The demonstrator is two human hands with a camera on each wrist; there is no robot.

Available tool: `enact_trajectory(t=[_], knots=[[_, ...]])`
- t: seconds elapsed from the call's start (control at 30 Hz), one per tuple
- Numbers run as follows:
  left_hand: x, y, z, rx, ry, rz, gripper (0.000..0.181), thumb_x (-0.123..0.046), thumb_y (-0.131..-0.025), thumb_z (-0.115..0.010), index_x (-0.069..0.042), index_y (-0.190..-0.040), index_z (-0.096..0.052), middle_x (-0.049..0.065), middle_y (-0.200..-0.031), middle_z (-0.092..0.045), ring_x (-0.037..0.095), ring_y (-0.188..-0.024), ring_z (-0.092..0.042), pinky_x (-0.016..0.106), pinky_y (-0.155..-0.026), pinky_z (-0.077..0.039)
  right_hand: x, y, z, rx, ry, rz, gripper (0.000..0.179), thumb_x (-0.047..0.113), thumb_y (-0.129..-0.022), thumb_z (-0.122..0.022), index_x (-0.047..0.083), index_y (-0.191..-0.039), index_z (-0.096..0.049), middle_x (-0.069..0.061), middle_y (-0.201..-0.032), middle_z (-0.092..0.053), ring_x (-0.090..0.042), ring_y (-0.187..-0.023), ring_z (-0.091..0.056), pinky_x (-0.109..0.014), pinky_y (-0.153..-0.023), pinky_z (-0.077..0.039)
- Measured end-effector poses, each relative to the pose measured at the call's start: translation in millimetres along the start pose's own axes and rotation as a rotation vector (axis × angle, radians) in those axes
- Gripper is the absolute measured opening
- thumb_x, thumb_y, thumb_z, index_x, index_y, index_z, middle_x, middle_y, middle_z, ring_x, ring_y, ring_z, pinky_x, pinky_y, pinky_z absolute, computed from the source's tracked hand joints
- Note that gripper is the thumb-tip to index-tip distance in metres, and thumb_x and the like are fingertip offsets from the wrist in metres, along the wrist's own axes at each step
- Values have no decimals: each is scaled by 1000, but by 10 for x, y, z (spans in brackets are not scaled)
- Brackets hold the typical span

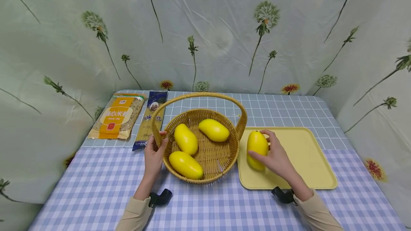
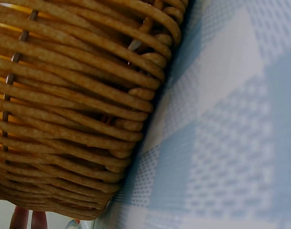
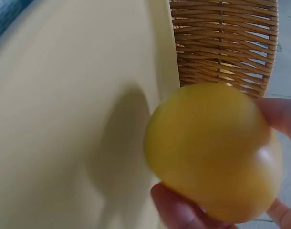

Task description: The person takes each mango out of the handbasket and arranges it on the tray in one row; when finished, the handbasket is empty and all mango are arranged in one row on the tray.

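A yellow mango (image 1: 257, 149) is gripped by my right hand (image 1: 275, 155), thumb on one side and fingers on the other. In the right wrist view the mango (image 3: 212, 152) casts a shadow on the yellow tray (image 1: 298, 159) and appears raised off it. My left hand (image 1: 155, 157) holds the left side of the wicker basket (image 1: 208, 179), at the foot of its tall handle (image 1: 199, 95). Inside the basket lie three more mangoes, one at the back right (image 1: 214, 130) and two along the left. The left wrist view shows mostly woven basket wall (image 2: 78, 95), with fingertips below.
Left of the basket a blue and gold packet (image 1: 150, 120) lies beside a clear and orange bag (image 1: 117, 117) with a green strip. A checked cloth (image 1: 224, 206) covers the table. A flower-print curtain (image 1: 218, 38) hangs behind.
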State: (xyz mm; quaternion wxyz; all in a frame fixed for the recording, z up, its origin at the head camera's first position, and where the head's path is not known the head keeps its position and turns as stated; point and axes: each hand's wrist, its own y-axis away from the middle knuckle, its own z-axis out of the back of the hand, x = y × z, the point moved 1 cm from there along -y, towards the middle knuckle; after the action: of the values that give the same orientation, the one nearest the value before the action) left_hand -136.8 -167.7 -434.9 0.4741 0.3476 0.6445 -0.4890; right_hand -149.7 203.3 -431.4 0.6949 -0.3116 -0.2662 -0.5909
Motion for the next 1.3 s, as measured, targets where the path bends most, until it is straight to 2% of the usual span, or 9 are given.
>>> enact_trajectory(t=[0.17,0.5,0.83,1.3], knots=[[4,1,2,2,-1,-4,27,7,-92,-55,15,-117,-49,34,-118,-53,33,-110,-51,19,-85,-43,-4,-17,-39,21,66,-14,77,41,-74,-80,13,-133,-37,-18,-109,-53,-31,-90,-54,-37,-65,-44],[1,-7,-2,8,-3,-1,27,7,-92,-54,16,-117,-48,33,-119,-52,25,-109,-52,19,-87,-42,2,-53,-64,76,204,-83,79,57,-74,-73,16,-132,-39,-17,-107,-58,-27,-86,-57,-34,-59,-42],[2,-7,6,5,-20,20,28,4,-93,-54,15,-118,-48,32,-119,-53,29,-111,-51,20,-87,-43,1,-108,-73,115,217,-118,80,62,-76,-68,15,-134,-39,-19,-111,-59,-29,-89,-58,-36,-61,-42],[3,-6,7,7,-7,9,27,7,-93,-54,15,-118,-48,33,-120,-53,28,-111,-51,20,-88,-42,-1,-145,-74,178,223,-137,82,63,-83,-58,9,-140,-36,-22,-123,-56,-31,-97,-57,-42,-69,-44]])
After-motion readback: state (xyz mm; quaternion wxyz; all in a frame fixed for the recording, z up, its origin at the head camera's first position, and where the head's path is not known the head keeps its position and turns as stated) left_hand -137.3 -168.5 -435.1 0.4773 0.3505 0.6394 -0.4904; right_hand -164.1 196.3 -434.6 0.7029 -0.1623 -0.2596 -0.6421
